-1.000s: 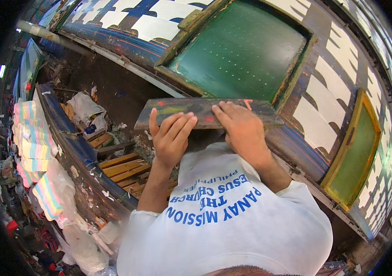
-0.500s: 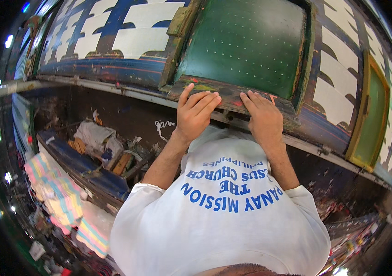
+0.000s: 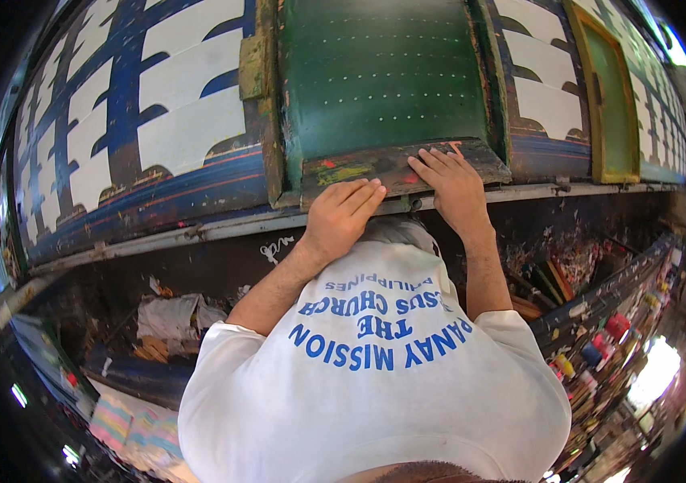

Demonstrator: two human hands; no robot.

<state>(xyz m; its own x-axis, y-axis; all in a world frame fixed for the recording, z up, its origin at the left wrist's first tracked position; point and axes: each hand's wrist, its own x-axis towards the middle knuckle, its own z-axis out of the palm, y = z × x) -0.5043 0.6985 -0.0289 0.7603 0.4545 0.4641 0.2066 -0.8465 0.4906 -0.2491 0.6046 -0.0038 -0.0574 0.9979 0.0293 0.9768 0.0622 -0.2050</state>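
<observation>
A screen-printing frame (image 3: 311, 190) with worn, paint-stained wood and a green mesh (image 3: 383, 80) lies on the long printing table ahead of me. Small light dots run in rows across the mesh. My left hand (image 3: 338, 216) grips the frame's near wooden bar, its fingers together over the front edge. Further right, my right hand (image 3: 454, 187) holds the same bar, with its fingers stretched over the top. Both thumbs are hidden. A small wooden block (image 3: 253, 68) is fixed to the frame's left side.
White cut pieces (image 3: 186, 80) lie in rows on the blue table on both sides. Another frame with yellowish edges (image 3: 600, 97) stands to the right. A metal rail (image 3: 150, 241) runs along the table's front. Beneath are a crumpled cloth (image 3: 167, 315) and clutter; paint containers (image 3: 618, 326) are at lower right.
The view has swung, so the table and frame sit further left and more level. My left hand has slid to the bar's front edge, its fingers closer together. The right hand remains on the bar.
</observation>
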